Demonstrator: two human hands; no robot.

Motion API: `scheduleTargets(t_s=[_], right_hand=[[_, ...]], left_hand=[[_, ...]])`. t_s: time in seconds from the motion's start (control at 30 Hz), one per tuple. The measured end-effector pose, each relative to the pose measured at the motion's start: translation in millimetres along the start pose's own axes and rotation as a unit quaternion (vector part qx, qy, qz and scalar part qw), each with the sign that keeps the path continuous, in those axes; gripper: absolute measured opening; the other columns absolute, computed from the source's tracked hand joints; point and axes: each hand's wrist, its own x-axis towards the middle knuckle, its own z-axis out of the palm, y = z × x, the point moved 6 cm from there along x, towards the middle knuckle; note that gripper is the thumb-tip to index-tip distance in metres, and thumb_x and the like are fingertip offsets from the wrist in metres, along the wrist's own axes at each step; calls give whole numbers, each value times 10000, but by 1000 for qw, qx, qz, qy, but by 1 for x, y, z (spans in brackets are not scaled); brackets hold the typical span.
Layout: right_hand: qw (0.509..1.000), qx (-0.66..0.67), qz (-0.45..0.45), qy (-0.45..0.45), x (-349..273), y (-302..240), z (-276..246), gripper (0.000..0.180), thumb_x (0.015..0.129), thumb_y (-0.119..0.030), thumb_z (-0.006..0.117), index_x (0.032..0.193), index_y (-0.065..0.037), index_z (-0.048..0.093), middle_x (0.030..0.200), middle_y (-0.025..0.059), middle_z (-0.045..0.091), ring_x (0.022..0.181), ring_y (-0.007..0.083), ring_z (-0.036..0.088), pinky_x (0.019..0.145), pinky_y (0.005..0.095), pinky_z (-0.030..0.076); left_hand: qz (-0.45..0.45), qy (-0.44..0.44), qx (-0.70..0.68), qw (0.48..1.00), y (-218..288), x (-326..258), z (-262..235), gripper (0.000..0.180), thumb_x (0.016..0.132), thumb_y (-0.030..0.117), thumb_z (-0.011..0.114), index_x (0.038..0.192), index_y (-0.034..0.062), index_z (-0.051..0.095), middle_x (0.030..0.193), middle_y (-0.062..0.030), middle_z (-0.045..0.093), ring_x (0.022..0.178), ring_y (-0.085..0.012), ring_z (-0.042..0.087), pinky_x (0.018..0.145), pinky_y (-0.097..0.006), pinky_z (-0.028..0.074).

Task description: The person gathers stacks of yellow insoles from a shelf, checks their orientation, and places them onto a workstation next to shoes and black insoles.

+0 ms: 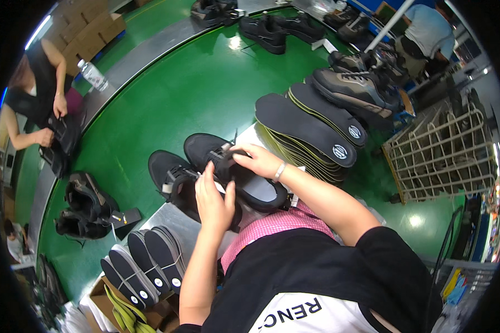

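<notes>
A pair of black lace-up shoes lies in front of me, toes pointing away. The right-hand shoe (203, 145) has a pale grey lining or insole (261, 190) showing in its opening. My right hand (258, 162) is closed on the tongue and collar of that shoe, fingertips hooked over the edge. My left hand (214, 201) rests between the two shoes with its fingers stretched out and thumb apart, against the near shoe's side. Its palm partly covers the left-hand shoe (166, 169).
Stacked dark insoles (300, 125) stand right of the shoes; banded insoles (144, 263) lie lower left by a cardboard box (103, 299). Brown-black shoes (86, 205) sit on the green surface (150, 100). A shoe-filled rack (439, 150) is at right. Another person (44, 105) handles a black shoe at left.
</notes>
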Motion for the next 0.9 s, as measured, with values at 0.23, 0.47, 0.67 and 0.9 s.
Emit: scheduleTargets(t_s=[0.23, 0.47, 0.67, 0.9], right_hand=[[954, -238, -180, 1, -42, -87, -14, 290, 704, -153, 602, 969, -50, 544, 1099, 127, 507, 1040, 308, 433, 902, 396, 325], [907, -122, -344, -212, -76, -129, 25, 273, 680, -18, 577, 949, -25, 531, 1104, 160, 494, 1051, 331, 444, 902, 405, 340], [833, -38, -377, -402, -173, -120, 53, 234, 697, -3, 568, 928, -11, 529, 1107, 176, 474, 1023, 321, 452, 867, 386, 359], [679, -96, -352, -637, -304, -80, 89, 202, 735, -34, 564, 935, -22, 540, 1073, 147, 508, 1000, 295, 472, 840, 356, 385]], left_hand=[[-95, 114, -9, 989, 5, -89, -64, 417, 720, 70, 600, 1100, -19, 450, 1014, -175, 530, 899, -323, 518, 787, -380, 419], [-316, 305, -1, 899, 40, -220, -12, 355, 755, -12, 550, 1099, 1, 466, 846, -90, 540, 677, -156, 528, 603, -257, 455], [-642, 482, -4, 597, 114, -446, 139, 300, 790, 113, 545, 1059, 1, 473, 783, -83, 551, 667, -165, 531, 597, -280, 444], [-733, 616, -271, 100, 252, -629, 350, 277, 816, 221, 490, 1046, 68, 483, 762, -8, 498, 608, -103, 466, 492, -268, 393]])
